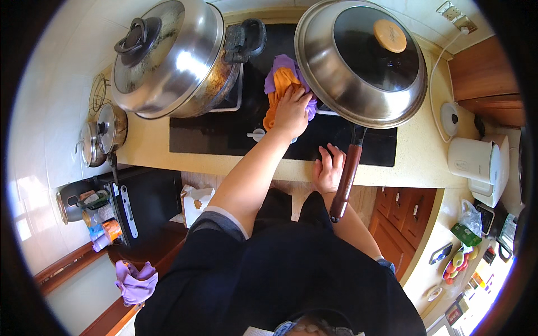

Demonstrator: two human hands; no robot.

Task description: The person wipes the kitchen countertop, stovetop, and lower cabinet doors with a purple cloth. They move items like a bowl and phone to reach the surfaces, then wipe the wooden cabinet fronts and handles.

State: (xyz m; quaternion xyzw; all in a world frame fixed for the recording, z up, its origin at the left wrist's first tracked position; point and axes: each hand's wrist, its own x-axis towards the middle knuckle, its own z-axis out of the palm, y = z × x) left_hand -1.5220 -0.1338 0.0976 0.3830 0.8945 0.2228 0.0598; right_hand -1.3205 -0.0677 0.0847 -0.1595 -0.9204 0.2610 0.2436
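Note:
My left hand (293,110) presses down on a bunched purple and orange cloth (279,86) that lies on the black glass gas hob (210,136), between two pans. My right hand (330,168) rests at the hob's front edge with fingers slightly apart, just left of the reddish-brown wok handle (348,176), and no object shows in it. The lidded wok (311,54) sits over the right burner. A large steel pot (201,94) with a domed lid stands over the left burner. Below the cloth, a light control knob (257,134) is partly hidden by my left forearm.
Small lidded saucepans (113,128) stand at the counter's left end. A white appliance (470,159) and a corded round lid-like item (449,119) are at the right. The wok handle juts past the counter's front edge. A purple cloth (135,283) hangs at lower left.

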